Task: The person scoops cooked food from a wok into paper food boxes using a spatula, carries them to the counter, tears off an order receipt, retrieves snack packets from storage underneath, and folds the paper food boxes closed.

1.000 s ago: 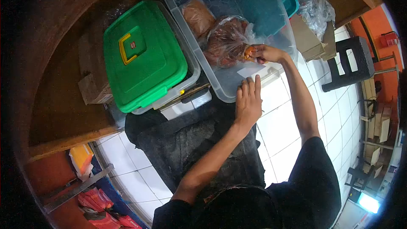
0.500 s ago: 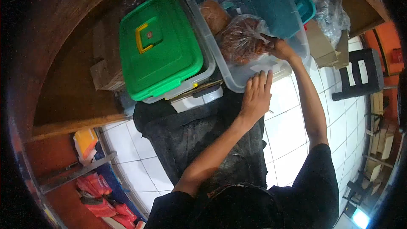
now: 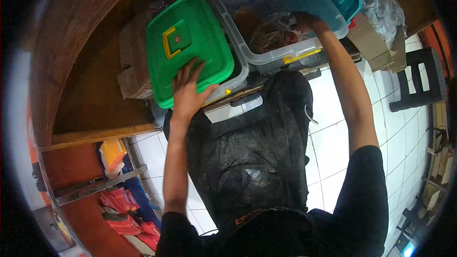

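My left hand [image 3: 189,93] rests with fingers spread on the green lid [image 3: 164,74], near its front edge. The lid has a yellow handle [image 3: 167,44] and sits on a clear box [image 3: 243,74], slightly askew. Inside the clear plastic bin [image 3: 259,58], my right hand [image 3: 308,22] is closed at the top of a clear plastic bag [image 3: 273,35] with reddish-brown contents. Shadow hides part of its fingers. Another brownish bundle [image 3: 246,19] lies beside the bag, dimly seen.
A teal bin [image 3: 352,2] stands behind at right, next to cardboard [image 3: 371,43] and crumpled clear plastic [image 3: 381,7]. At left is a cardboard box [image 3: 133,57]. A black stool [image 3: 419,81] stands on the white tiled floor. Red packets [image 3: 119,209] lie at lower left.
My left hand has moved left from the clear bin's front edge onto the green lid. The clear bin now sits farther back, its yellow latch showing; my right hand stays at the bag.
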Tool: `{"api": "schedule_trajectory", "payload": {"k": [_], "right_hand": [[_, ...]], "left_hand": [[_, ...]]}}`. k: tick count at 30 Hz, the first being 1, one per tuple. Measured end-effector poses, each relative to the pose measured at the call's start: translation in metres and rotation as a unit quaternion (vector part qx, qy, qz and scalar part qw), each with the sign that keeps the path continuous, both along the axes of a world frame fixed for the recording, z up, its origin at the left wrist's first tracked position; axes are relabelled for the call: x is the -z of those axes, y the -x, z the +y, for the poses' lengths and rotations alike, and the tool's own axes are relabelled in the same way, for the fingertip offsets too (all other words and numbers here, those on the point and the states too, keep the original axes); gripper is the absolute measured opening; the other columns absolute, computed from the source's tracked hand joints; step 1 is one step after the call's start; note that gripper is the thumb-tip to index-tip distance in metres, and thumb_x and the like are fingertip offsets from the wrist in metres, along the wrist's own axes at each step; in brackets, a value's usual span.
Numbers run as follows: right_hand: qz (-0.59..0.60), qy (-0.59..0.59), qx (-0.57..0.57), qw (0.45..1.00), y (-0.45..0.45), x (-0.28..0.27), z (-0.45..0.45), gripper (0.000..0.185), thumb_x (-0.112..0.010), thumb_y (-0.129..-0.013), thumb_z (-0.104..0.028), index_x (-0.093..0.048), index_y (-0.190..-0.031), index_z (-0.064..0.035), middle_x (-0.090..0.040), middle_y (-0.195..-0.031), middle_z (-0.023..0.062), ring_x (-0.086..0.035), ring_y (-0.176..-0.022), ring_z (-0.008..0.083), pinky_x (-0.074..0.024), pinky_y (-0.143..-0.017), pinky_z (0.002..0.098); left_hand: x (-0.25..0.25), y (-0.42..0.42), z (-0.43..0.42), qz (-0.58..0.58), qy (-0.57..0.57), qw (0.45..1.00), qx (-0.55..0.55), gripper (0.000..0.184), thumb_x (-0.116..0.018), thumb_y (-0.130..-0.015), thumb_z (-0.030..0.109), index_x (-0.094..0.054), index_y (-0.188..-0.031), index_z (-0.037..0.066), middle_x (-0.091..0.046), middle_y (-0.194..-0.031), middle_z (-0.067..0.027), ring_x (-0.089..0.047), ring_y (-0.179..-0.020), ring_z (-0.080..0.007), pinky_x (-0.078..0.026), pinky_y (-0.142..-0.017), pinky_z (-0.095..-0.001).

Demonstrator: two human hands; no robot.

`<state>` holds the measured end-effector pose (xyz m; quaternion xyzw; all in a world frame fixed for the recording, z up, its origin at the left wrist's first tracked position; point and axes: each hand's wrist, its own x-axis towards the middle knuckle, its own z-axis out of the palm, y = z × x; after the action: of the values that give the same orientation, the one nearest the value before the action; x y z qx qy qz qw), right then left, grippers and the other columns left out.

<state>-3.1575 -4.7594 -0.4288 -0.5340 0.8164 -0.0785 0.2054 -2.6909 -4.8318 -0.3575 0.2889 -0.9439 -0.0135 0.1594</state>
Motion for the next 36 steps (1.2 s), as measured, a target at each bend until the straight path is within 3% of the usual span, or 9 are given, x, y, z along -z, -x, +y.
{"api": "schedule_trajectory", "payload": {"k": [6, 11, 13, 15, 20, 28, 31, 34, 36], "right_hand": [[-0.306, -0.097, 0.01, 0.947, 0.08, 0.061, -0.013, 0.035, -0.059, -0.093, -0.021, -0.054, -0.127, -0.0187, -0.064, -0.115, 0.0158, -0.067, -0.09, 0.0232, -0.0557, -0.072, 0.0353], [-0.146, -0.077, 0.027, 0.986, -0.015, -0.036, 0.015, 0.034, -0.059, -0.093, -0.023, -0.055, -0.126, -0.0159, -0.067, -0.109, 0.0145, -0.068, -0.083, 0.0222, -0.0559, -0.069, 0.0343], [-0.119, -0.063, -0.002, 0.991, -0.004, -0.031, 0.012, 0.034, -0.058, -0.094, -0.025, -0.055, -0.126, -0.0147, -0.068, -0.108, 0.0142, -0.068, -0.083, 0.0218, -0.0561, -0.069, 0.0343], [-0.236, -0.096, 0.066, 0.965, 0.016, -0.003, 0.005, 0.034, -0.057, -0.096, -0.029, -0.055, -0.125, -0.0126, -0.069, -0.105, 0.0117, -0.068, -0.079, 0.0192, -0.0559, -0.067, 0.0333], [-0.219, -0.11, 0.114, 0.963, -0.002, -0.024, 0.002, 0.031, -0.056, -0.097, -0.031, -0.056, -0.122, -0.013, -0.069, -0.098, 0.0096, -0.066, -0.075, 0.016, -0.0548, -0.067, 0.0317], [-0.234, -0.172, 0.084, 0.953, 0.009, -0.021, 0.002, 0.028, -0.056, -0.096, -0.03, -0.06, -0.116, -0.0115, -0.069, -0.095, 0.0069, -0.064, -0.072, 0.0157, -0.0544, -0.069, 0.0315], [-0.191, -0.083, 0.111, 0.972, -0.001, -0.026, 0.008, 0.025, -0.054, -0.097, -0.028, -0.06, -0.115, -0.0117, -0.069, -0.094, 0.0068, -0.065, -0.073, 0.0175, -0.0547, -0.071, 0.0335], [-0.168, -0.086, 0.015, 0.982, 0.02, -0.012, 0.0, 0.026, -0.054, -0.097, -0.027, -0.061, -0.115, -0.0107, -0.069, -0.094, 0.0072, -0.066, -0.076, 0.0182, -0.055, -0.071, 0.0351], [-0.35, 0.02, 0.024, 0.936, 0.054, 0.016, -0.001, 0.027, -0.051, -0.097, -0.023, -0.062, -0.117, -0.0085, -0.069, -0.094, 0.0064, -0.066, -0.079, 0.0198, -0.0548, -0.074, 0.0361]], "left_hand": [[0.005, -0.019, -0.067, -0.079, 0.039, 0.996, 0.014, 0.072, -0.077, -0.071, 0.026, -0.05, -0.138, 0.022, -0.041, -0.148, -0.0044, -0.041, -0.132, -0.0365, -0.035, -0.107, -0.0548], [-0.011, -0.029, -0.107, -0.102, 0.143, 0.983, 0.061, 0.07, -0.072, -0.073, 0.014, -0.05, -0.138, 0.023, -0.045, -0.146, -0.0071, -0.047, -0.128, -0.0362, -0.041, -0.103, -0.0526], [-0.043, -0.044, -0.127, 0.035, 0.078, 0.996, 0.01, 0.059, -0.07, -0.076, 0.011, -0.056, -0.133, 0.015, -0.057, -0.131, -0.0127, -0.057, -0.117, -0.0339, -0.045, -0.099, -0.0456], [-0.082, -0.064, -0.153, 0.161, -0.016, 0.986, -0.045, 0.045, -0.069, -0.08, 0.012, -0.062, -0.124, 0.006, -0.067, -0.114, -0.0166, -0.064, -0.105, -0.0307, -0.048, -0.094, -0.0388], [-0.138, -0.085, -0.158, 0.209, 0.007, 0.965, -0.156, 0.035, -0.064, -0.087, 0.02, -0.065, -0.117, 0.002, -0.068, -0.114, -0.0149, -0.064, -0.104, -0.0253, -0.047, -0.093, -0.0369], [-0.107, -0.085, -0.132, 0.245, 0.02, 0.966, -0.083, 0.03, -0.064, -0.086, 0.014, -0.067, -0.113, 0.003, -0.07, -0.108, -0.0152, -0.068, -0.097, -0.0242, -0.05, -0.086, -0.0346], [-0.104, -0.082, -0.12, 0.274, 0.036, 0.961, -0.026, 0.029, -0.065, -0.083, 0.011, -0.068, -0.111, 0.004, -0.071, -0.103, -0.0144, -0.07, -0.093, -0.0261, -0.052, -0.083, -0.0353], [-0.092, -0.094, -0.109, 0.261, 0.078, 0.961, -0.048, 0.03, -0.067, -0.08, 0.011, -0.068, -0.11, 0.004, -0.071, -0.103, -0.0149, -0.07, -0.092, -0.0287, -0.052, -0.082, -0.036], [-0.082, -0.102, -0.116, 0.253, 0.101, 0.96, -0.065, 0.031, -0.069, -0.079, 0.012, -0.069, -0.109, 0.004, -0.071, -0.104, -0.0156, -0.07, -0.093, -0.0298, -0.053, -0.082, -0.0362]]}}
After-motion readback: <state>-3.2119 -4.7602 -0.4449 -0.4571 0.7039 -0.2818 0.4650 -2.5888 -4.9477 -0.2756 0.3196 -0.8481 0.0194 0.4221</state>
